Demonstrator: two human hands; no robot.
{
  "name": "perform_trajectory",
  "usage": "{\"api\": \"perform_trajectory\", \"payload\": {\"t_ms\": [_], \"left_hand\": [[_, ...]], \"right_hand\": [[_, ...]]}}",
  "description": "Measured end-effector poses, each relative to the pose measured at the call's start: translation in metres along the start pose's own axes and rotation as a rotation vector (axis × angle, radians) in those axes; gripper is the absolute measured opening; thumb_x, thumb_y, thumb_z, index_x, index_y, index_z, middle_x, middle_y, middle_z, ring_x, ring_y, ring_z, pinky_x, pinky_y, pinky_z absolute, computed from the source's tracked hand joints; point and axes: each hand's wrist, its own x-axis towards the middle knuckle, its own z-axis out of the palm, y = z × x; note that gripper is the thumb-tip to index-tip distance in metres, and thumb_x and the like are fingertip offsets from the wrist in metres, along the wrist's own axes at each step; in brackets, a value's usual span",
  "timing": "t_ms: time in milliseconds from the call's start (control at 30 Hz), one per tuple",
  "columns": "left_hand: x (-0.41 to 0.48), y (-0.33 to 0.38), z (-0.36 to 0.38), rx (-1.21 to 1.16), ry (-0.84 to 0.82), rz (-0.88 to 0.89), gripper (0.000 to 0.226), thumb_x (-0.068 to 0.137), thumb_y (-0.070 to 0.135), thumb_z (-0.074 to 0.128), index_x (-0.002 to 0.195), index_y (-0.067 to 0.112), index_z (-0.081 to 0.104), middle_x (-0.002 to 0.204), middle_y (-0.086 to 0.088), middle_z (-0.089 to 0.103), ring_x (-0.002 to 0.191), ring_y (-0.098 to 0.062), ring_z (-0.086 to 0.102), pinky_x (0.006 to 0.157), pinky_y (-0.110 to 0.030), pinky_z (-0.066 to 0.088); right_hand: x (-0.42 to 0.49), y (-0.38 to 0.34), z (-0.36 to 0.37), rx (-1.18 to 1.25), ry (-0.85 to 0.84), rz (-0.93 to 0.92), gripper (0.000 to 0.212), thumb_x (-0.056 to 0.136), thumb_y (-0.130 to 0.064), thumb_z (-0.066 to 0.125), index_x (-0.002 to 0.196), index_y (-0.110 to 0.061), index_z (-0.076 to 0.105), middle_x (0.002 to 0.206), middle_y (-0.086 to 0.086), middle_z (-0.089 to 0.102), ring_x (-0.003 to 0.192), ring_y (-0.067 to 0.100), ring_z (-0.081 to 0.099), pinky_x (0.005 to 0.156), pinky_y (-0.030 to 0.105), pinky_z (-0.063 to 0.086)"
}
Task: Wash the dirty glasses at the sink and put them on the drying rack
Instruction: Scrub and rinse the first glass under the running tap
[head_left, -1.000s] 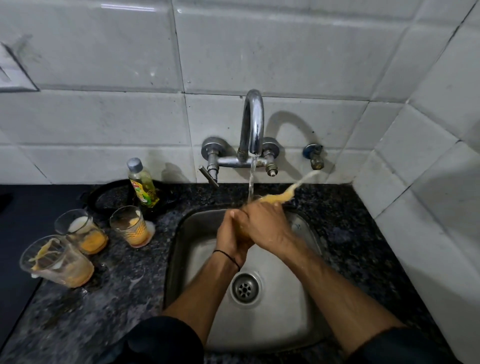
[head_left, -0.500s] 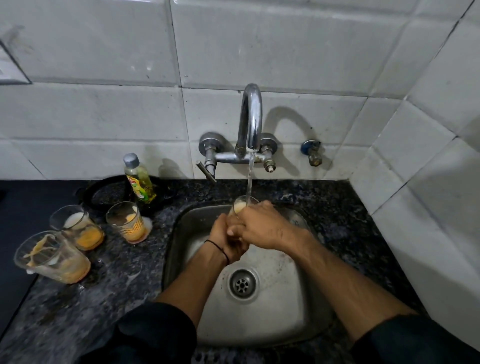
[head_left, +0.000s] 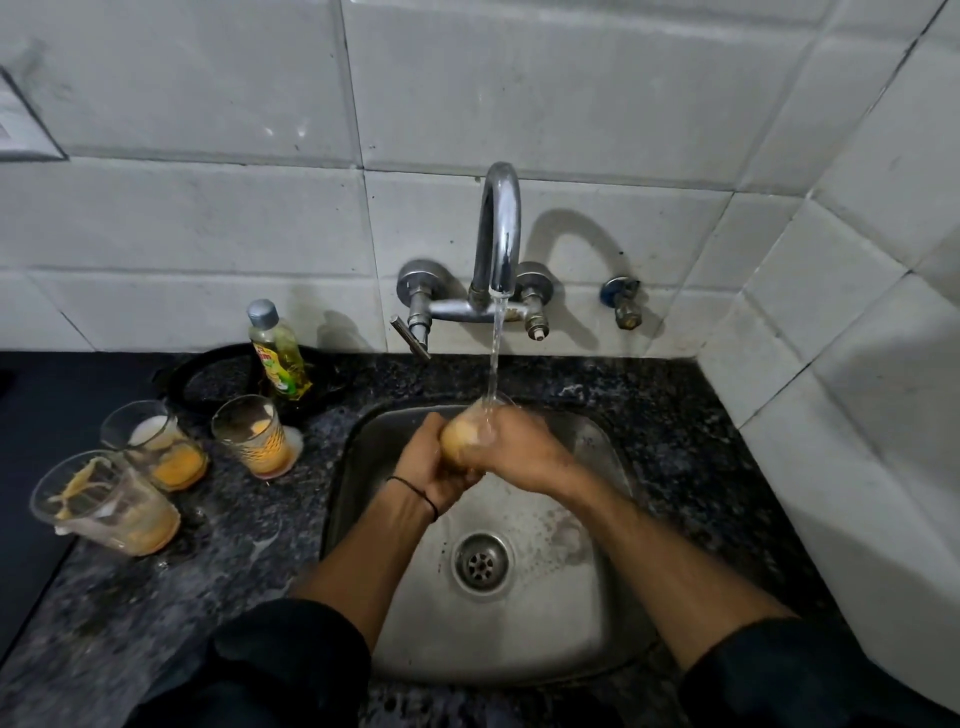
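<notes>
Over the steel sink (head_left: 597, 613) both hands hold one glass (head_left: 464, 435) clouded with orange residue. My left hand (head_left: 428, 467) grips its lower end and my right hand (head_left: 514, 452) wraps its upper side. Water from the tap (head_left: 498, 234) runs onto the glass near its rim. On the counter to the left stand three dirty glasses with orange dregs: one nearest the sink (head_left: 254, 436), one behind it (head_left: 156, 447), and one at the far left (head_left: 106, 501) tilted.
A bottle of yellow dish liquid (head_left: 275, 353) stands at the wall on a dark round pan (head_left: 208, 379). The drain (head_left: 480, 564) lies in the sink's middle. Tiled walls close the back and right. A small valve (head_left: 623, 301) sits right of the tap.
The glass was tipped, throwing orange liquid toward the right, then came back upright under the stream. Now it is tilted in both hands with water running on it.
</notes>
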Motion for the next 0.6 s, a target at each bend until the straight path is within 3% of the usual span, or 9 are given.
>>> {"api": "perform_trajectory", "payload": {"t_ms": [67,133,200,233,267,367,433,500,600], "left_hand": [[-0.003,-0.009,0.001,-0.032,-0.053,0.078,0.050,0.104,0.046,0.029,0.100,0.008,0.061,0.078,-0.011,0.070,0.063,-0.021,0.059,0.041,-0.022,0.042],[-0.003,-0.011,0.000,-0.064,-0.028,0.060,0.049,0.104,0.046,0.029,0.097,0.011,0.062,0.075,-0.008,0.068,0.060,-0.017,0.059,0.045,-0.022,0.045],[0.001,-0.010,-0.003,-0.079,0.034,-0.017,0.049,0.100,0.050,0.034,0.094,0.013,0.064,0.078,-0.005,0.064,0.064,-0.014,0.054,0.057,-0.023,0.043],[0.004,-0.009,-0.004,-0.075,0.061,-0.041,0.052,0.098,0.055,0.035,0.096,0.011,0.065,0.084,-0.007,0.063,0.068,-0.015,0.051,0.063,-0.023,0.041],[0.006,-0.009,-0.006,-0.081,0.082,-0.024,0.056,0.097,0.057,0.035,0.099,0.010,0.065,0.090,-0.009,0.062,0.072,-0.018,0.051,0.067,-0.026,0.039],[0.003,-0.017,-0.008,-0.080,0.070,0.112,0.052,0.099,0.054,0.035,0.096,0.010,0.063,0.080,-0.009,0.064,0.068,-0.018,0.054,0.062,-0.029,0.039],[-0.002,-0.023,-0.004,-0.073,0.048,0.123,0.049,0.102,0.050,0.032,0.092,0.012,0.062,0.070,-0.005,0.064,0.058,-0.014,0.053,0.048,-0.023,0.039],[-0.003,-0.021,-0.004,-0.065,0.059,0.073,0.052,0.103,0.051,0.028,0.088,0.013,0.061,0.061,-0.004,0.063,0.049,-0.012,0.052,0.042,-0.018,0.038],[-0.005,-0.008,-0.004,-0.031,0.115,-0.062,0.052,0.104,0.047,0.028,0.081,0.012,0.059,0.051,-0.002,0.059,0.036,-0.009,0.050,0.037,-0.014,0.036]], "right_hand": [[0.010,-0.003,0.007,0.334,0.137,0.186,0.026,0.093,-0.032,0.066,0.095,-0.007,0.070,0.085,0.006,0.069,0.079,0.021,0.067,0.070,0.039,0.056],[0.012,-0.001,0.004,0.138,0.104,0.074,0.025,0.096,-0.030,0.061,0.075,-0.017,0.065,0.075,0.000,0.065,0.073,0.015,0.063,0.067,0.031,0.051],[0.007,0.004,0.000,-0.285,-0.041,-0.153,0.020,0.098,-0.023,0.055,0.080,-0.022,0.064,0.089,-0.002,0.067,0.092,0.014,0.062,0.099,0.039,0.042],[0.006,0.008,0.000,-0.423,-0.104,-0.204,0.012,0.098,-0.024,0.054,0.091,-0.022,0.064,0.101,-0.002,0.067,0.105,0.014,0.058,0.113,0.043,0.027],[0.005,0.012,0.000,-0.451,-0.124,-0.211,0.010,0.097,-0.028,0.055,0.098,-0.022,0.063,0.108,-0.001,0.066,0.112,0.015,0.056,0.117,0.043,0.018],[0.007,0.009,0.014,-0.033,0.022,-0.049,0.032,0.090,-0.048,0.063,0.086,-0.016,0.065,0.091,0.001,0.068,0.095,0.020,0.066,0.097,0.047,0.050],[0.015,0.003,0.015,0.181,0.124,0.116,0.038,0.093,-0.049,0.062,0.079,-0.014,0.069,0.082,0.006,0.069,0.082,0.021,0.068,0.080,0.042,0.055],[0.014,0.005,0.010,0.008,0.058,-0.020,0.035,0.097,-0.040,0.059,0.068,-0.021,0.062,0.072,0.001,0.064,0.070,0.016,0.063,0.067,0.033,0.050],[0.007,0.013,0.000,-0.401,-0.084,-0.323,0.023,0.097,-0.039,0.052,0.077,-0.030,0.054,0.086,-0.010,0.058,0.082,0.007,0.055,0.085,0.034,0.043]]}}
